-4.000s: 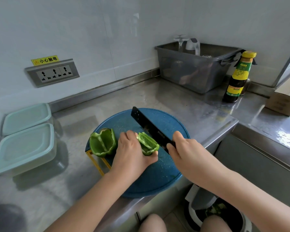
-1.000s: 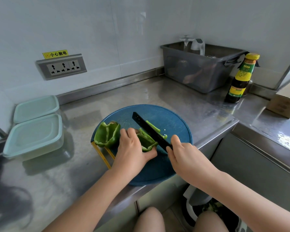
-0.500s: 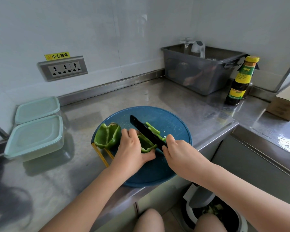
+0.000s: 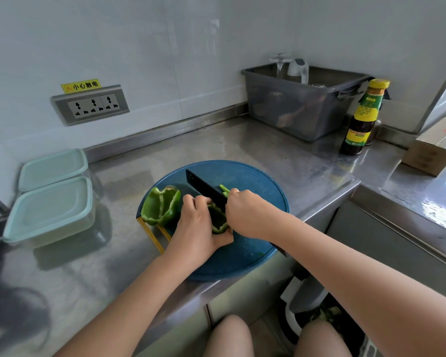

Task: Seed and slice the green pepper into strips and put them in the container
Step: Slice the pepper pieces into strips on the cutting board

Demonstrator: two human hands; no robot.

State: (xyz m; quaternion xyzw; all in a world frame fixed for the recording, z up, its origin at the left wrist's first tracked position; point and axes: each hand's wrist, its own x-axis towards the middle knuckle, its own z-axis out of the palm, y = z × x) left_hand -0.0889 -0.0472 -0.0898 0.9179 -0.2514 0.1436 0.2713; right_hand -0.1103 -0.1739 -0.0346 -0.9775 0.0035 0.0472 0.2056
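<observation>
Now your left hand [image 4: 198, 228] pins a green pepper piece [image 4: 218, 221] on the blue cutting board [image 4: 255, 253]; your right hand [image 4: 247, 215] grips the knife [image 4: 204, 185] against it. Your fingertips [image 4: 191, 200] sit beside the blade, so a slip could cut them. Left of the board, two lidded containers [image 4: 49, 210] show no strips inside.
</observation>
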